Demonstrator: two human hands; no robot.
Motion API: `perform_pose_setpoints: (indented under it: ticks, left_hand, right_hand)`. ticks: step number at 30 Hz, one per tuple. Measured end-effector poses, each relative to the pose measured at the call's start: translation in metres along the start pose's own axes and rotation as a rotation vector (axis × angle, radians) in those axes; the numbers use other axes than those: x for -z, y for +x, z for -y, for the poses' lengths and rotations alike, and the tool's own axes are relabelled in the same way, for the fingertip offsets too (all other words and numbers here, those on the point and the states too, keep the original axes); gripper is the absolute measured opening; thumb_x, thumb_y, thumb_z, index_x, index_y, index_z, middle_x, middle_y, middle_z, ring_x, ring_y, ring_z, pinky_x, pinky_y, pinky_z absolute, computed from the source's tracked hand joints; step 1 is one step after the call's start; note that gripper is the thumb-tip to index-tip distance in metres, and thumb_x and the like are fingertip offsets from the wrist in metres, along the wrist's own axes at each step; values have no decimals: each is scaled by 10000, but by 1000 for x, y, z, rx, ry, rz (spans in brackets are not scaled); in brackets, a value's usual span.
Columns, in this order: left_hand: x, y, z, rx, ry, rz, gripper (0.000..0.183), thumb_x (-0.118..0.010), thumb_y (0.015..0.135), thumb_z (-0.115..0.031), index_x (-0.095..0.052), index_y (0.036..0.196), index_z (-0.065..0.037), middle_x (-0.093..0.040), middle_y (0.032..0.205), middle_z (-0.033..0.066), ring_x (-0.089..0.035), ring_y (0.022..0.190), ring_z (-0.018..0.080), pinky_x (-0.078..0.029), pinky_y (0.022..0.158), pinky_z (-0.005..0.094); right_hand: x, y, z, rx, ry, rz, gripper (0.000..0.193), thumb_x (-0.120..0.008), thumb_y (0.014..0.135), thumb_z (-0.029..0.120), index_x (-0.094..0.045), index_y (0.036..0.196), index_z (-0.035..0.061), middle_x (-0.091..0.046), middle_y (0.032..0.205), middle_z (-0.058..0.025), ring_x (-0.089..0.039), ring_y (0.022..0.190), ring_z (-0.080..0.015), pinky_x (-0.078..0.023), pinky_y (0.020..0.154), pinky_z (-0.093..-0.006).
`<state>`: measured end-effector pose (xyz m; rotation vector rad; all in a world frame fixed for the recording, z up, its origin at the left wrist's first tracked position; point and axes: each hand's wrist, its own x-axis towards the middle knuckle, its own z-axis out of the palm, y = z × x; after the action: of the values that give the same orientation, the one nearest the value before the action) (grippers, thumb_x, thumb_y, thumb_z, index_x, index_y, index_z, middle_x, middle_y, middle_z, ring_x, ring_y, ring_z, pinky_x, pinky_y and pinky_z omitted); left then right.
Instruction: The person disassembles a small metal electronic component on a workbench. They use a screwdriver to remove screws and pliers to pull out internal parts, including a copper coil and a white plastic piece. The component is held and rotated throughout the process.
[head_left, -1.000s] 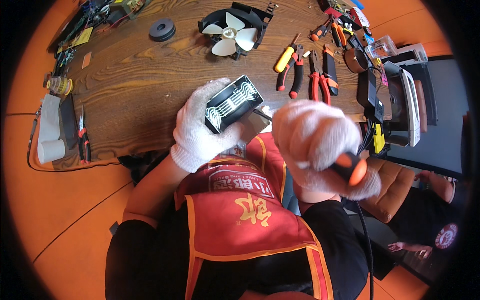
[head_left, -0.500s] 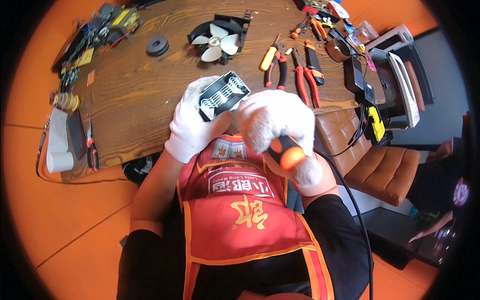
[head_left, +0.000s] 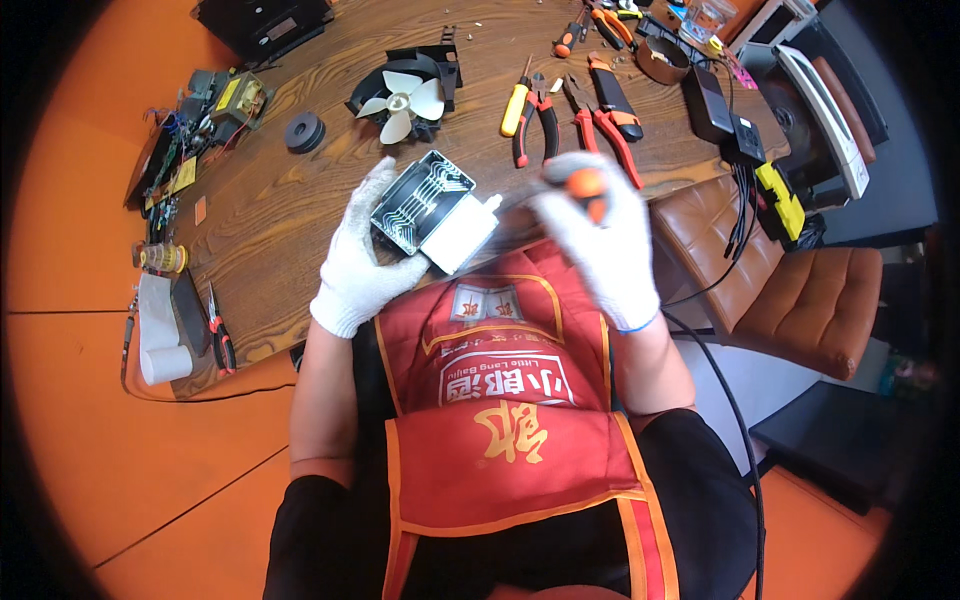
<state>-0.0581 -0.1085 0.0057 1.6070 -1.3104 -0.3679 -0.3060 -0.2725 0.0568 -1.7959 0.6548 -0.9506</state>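
My left hand (head_left: 358, 268), in a white knitted glove, grips a small boxy device (head_left: 462, 234). One face of it is black with curved white lines; the side toward me is plain white, with a small white nub at its right corner. To the right, my gloved right hand (head_left: 606, 245) is closed around a screwdriver-like tool with an orange and black handle (head_left: 586, 184). Motion smears its fingers and the tool's shaft, which seems to point left at the device. Both hands are above my red apron, near the table's front edge.
Beyond the device on the wooden table (head_left: 270, 210) sit a small fan (head_left: 400, 103) and a black ring (head_left: 305, 132). Cutters (head_left: 541, 115), pliers (head_left: 603, 125) and a yellow-handled screwdriver (head_left: 516, 108) lie right. Circuit parts (head_left: 190, 150) crowd the left; a brown chair (head_left: 800, 300) stands right.
My right hand has drawn away from the device, up and to the right, with the tool. The device's white side now shows, still held in my left hand. The whole view has shifted slightly.
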Motion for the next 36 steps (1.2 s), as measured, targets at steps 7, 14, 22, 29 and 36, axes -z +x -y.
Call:
perform_pose_setpoints:
  ticks: [7, 14, 22, 29, 36]
  left_hand:
    - [-13, -5, -3, 200, -389, -135, 841, -896, 811, -22, -490, 1544, 48, -663, 1477, 171, -665, 1365, 250, -528, 1196, 425]
    - [-30, -14, -33, 267, -999, -262, 686, -813, 1011, -260, -484, 1542, 23, -657, 1469, 181, -737, 1274, 293, -646, 1088, 436]
    - [-51, -31, -53, 220, -694, -305, 525, -712, 1085, -295, -434, 1427, -9, -614, 1341, 137, -680, 1176, 191, -635, 971, 365]
    - [-45, -29, -53, 220, -883, -179, 684, -685, 1051, -392, -430, 1558, -10, -574, 1496, 143, -644, 1298, 216, -566, 1083, 398]
    - [-31, -27, -52, 438, -1066, -60, 805, -604, 1071, -572, -421, 1662, -57, -579, 1599, 197, -616, 1444, 387, -493, 1222, 630]
  right_hand:
    - [-35, -24, -33, -46, -7, 246, 601, -817, 888, 229, -656, 1429, 20, -730, 1338, -218, -731, 1237, -413, -582, 1060, -445]
    - [-26, -2, -1, 189, -55, 291, 1060, -1005, 723, 387, -524, 1599, 33, -691, 1450, -243, -733, 1294, -384, -599, 1074, -445]
    - [-53, 0, -12, -81, 345, -49, 923, -948, 750, 286, -569, 1536, -14, -720, 1370, -167, -700, 1259, -232, -556, 1113, -385]
    - [-54, 0, -14, -226, 587, -13, 715, -895, 802, 166, -652, 1446, -29, -751, 1265, -112, -711, 1150, -179, -576, 1025, -332]
    - [-49, 9, -5, -229, 319, 115, 611, -910, 911, 305, -697, 1362, -48, -776, 1101, -82, -703, 994, -138, -600, 895, -312]
